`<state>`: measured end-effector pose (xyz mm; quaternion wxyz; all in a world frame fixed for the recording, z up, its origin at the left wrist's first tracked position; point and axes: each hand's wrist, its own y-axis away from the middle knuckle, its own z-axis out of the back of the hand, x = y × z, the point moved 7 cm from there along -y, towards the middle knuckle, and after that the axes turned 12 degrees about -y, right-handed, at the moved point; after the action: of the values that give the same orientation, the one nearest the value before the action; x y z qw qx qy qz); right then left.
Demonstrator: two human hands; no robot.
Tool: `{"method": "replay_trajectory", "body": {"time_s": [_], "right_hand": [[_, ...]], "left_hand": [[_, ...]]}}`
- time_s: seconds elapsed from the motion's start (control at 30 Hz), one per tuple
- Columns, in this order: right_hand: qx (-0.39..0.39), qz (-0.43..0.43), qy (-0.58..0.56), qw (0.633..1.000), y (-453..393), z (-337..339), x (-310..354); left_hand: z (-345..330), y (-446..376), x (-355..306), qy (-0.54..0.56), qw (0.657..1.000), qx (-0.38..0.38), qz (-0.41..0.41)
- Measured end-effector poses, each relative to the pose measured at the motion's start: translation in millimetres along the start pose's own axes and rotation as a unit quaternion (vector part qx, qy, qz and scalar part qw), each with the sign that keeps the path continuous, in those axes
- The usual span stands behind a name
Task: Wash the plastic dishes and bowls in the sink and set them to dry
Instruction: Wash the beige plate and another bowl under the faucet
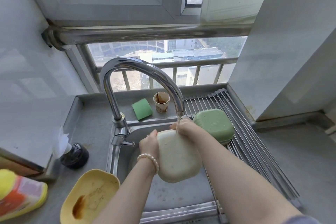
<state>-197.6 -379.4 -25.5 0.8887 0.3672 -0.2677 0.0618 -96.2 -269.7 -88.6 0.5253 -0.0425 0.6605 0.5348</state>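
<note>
A cream plastic dish (178, 158) is held on edge over the steel sink (181, 198), its underside facing me, under running water from the tap (138, 71). My left hand (149, 144) grips its left rim. My right hand (185, 128) holds its top edge where the water falls. A green plastic dish (214, 125) lies upside down on the wire drying rack (254, 154) to the right. A yellow dish (89, 196) with brown sauce stains sits on the counter at the sink's front left.
A green sponge (142, 109) and a stained paper cup (161, 102) stand behind the sink. A dark bottle (75, 155) and a yellow-orange detergent bottle (20, 194) sit on the left counter. A wall closes in on the right.
</note>
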Motion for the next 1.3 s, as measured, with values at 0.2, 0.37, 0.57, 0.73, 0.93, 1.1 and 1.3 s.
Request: {"method": "replay_trajectory", "body": {"time_s": [0.2, 0.37, 0.57, 0.73, 0.93, 1.1, 1.3], "right_hand": [[-0.137, 0.13, 0.049, 0.981, 18, -13, -2], [-0.219, 0.096, 0.035, 0.97, 32, -35, -21], [-0.136, 0.031, -0.197, 0.97, 3, -4, -39], [0.015, -0.052, -0.555, 0.83, -11, -19, -43], [-0.229, 0.001, -0.638, 0.735, 10, -23, -43], [-0.28, 0.07, -0.456, 0.842, 41, -42, -25], [-0.27, 0.094, -0.523, 0.803, 21, -17, -40]], "left_hand": [[15, -8, 2, 0.057, 0.995, -0.067, 0.038], [16, -7, 4, 0.067, 0.991, -0.103, 0.048], [8, -1, 18, 0.166, 0.982, -0.055, 0.072], [14, -4, 17, 0.182, 0.978, -0.074, 0.074], [23, 0, 9, 0.107, 0.979, -0.162, 0.063], [25, 10, -5, 0.1, 0.979, -0.173, 0.042], [13, 4, 15, 0.119, 0.988, -0.074, 0.066]]}}
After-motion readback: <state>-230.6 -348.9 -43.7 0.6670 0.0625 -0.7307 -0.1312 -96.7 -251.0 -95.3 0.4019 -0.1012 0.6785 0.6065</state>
